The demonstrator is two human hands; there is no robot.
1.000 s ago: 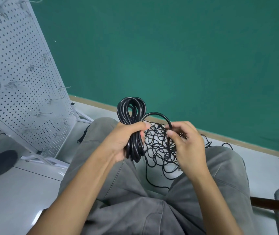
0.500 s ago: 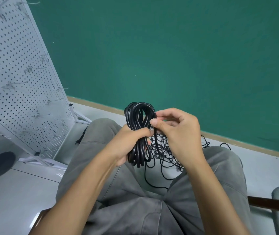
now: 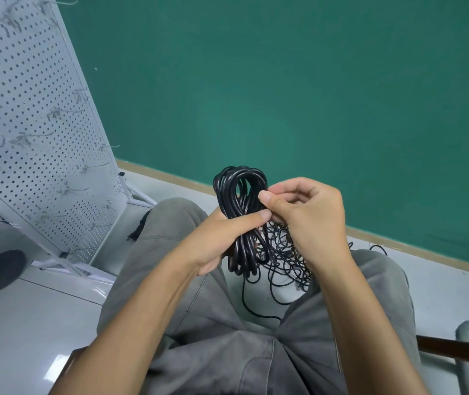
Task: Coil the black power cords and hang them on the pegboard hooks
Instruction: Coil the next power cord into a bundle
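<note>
With the left hand (image 3: 222, 238) clenched around the middle of the coiled black power cord (image 3: 240, 212) above the lap and the right hand (image 3: 304, 212) pinching its upper loops, wrap evenly before reaching for the pegboard hooks (image 3: 65, 111).
</note>
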